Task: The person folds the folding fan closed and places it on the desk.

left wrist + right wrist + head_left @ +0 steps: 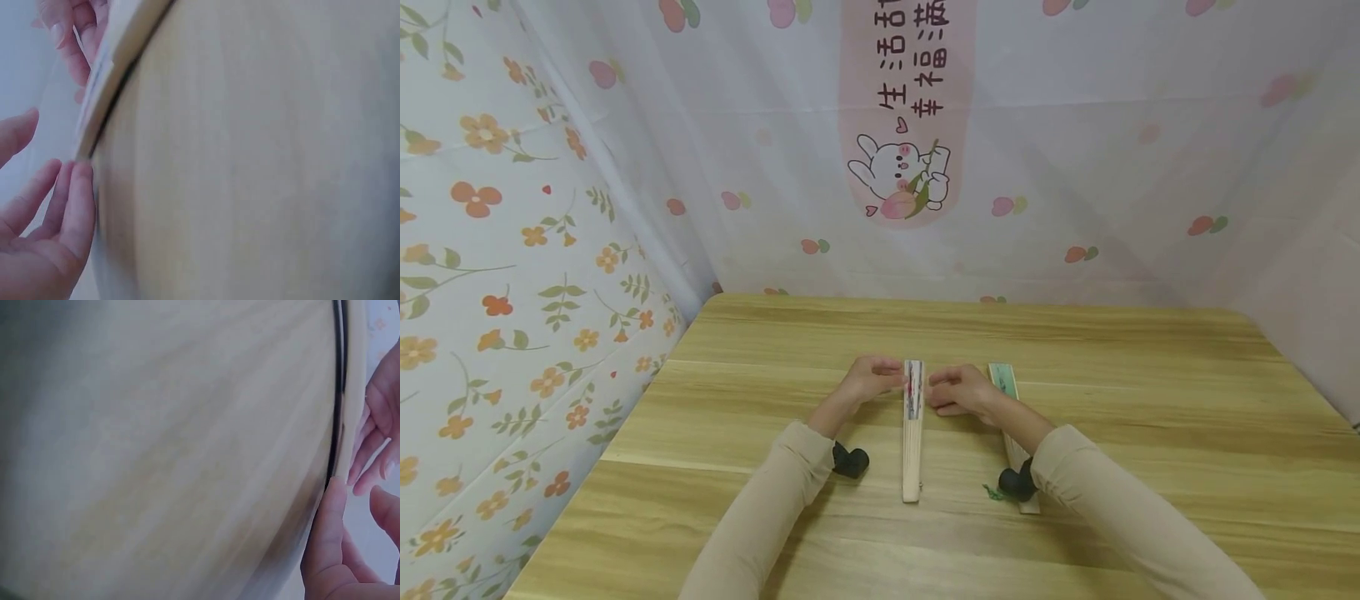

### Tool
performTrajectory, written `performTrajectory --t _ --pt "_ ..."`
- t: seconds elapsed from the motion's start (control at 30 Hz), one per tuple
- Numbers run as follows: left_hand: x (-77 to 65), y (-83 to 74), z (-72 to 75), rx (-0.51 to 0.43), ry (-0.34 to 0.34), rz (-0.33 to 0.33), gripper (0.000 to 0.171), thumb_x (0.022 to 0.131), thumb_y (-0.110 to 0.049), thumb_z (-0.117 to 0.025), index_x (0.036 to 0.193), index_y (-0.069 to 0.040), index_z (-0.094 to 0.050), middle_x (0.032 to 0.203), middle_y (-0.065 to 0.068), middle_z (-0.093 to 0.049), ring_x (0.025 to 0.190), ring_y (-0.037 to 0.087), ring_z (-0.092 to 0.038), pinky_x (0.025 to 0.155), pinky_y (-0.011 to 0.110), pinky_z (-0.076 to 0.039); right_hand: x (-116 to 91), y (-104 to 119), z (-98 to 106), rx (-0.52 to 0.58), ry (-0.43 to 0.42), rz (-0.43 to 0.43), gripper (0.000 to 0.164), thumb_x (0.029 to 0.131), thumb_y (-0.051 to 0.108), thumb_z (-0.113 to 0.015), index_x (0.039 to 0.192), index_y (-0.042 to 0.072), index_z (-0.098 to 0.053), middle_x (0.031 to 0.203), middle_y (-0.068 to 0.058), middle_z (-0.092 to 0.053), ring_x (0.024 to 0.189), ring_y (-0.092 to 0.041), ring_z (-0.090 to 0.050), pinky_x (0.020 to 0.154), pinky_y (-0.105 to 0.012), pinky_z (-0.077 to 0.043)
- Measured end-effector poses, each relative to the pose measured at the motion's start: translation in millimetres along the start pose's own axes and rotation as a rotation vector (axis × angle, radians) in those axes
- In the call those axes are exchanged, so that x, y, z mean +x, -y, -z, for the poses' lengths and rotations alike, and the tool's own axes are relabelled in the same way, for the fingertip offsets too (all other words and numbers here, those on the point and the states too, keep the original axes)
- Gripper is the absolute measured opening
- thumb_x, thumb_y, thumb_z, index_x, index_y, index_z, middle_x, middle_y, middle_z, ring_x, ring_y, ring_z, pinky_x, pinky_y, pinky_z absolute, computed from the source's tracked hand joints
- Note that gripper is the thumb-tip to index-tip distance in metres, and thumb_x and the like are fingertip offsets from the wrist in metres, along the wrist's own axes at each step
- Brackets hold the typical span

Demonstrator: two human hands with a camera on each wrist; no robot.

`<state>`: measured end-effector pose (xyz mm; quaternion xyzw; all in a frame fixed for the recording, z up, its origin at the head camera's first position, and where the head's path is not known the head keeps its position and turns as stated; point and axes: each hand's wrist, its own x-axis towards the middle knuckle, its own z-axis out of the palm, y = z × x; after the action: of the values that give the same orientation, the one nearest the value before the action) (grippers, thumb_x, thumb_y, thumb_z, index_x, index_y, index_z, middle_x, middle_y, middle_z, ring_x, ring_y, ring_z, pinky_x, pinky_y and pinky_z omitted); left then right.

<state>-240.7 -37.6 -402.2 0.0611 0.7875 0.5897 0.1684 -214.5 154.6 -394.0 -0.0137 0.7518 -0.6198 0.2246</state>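
Observation:
A folded hand fan (913, 450) with pale ribs and a printed white end lies lengthwise on the wooden table, between both hands. My left hand (871, 379) is at its left edge, fingertips touching it or almost so. Across from it, my right hand (964, 392) sits just off the right edge, fingers loosely extended. Neither hand grips the fan; the left wrist view shows fairly straight fingers on the left hand (53, 244). A second folded fan (1003, 379), green at its printed end, lies partly hidden under my right forearm.
The wooden table (760, 350) reaches back to a printed curtain (1045, 150). A floral curtain (512, 250) hangs along the left side. A green tassel (994, 493) lies beside the second fan, and black wrist-worn cameras (852, 462) sit low over the table.

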Motion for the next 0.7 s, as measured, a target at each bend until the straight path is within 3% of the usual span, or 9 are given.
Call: performTrajectory --t 0.37,0.7 --pt "-16.2 -18.2 -1.6 0.035 -0.08 -0.159 0.037 0.088 -0.017 -0.055 0.12 0.002 -0.051 0.119 0.014 -0.052 0.107 0.028 -0.049 0.081 0.04 -0.046 -23 7 4 -0.128 0.011 0.14 0.042 0.09 0.01 -0.05 0.124 -0.014 -0.039 0.109 -0.027 -0.052 0.094 -0.034 -0.057 0.075 -0.036 -0.05" --pt "-31.2 -27.2 0.2 0.223 -0.199 -0.325 0.035 0.086 -0.02 -0.059 0.116 -0.003 -0.055 0.12 0.011 -0.051 0.11 0.027 -0.046 0.09 0.043 -0.038 -53 30 10 -0.194 -0.02 0.271 0.047 0.091 0.021 -0.051 0.126 -0.007 -0.04 0.121 -0.026 -0.045 0.106 -0.038 -0.048 0.084 -0.044 -0.044"
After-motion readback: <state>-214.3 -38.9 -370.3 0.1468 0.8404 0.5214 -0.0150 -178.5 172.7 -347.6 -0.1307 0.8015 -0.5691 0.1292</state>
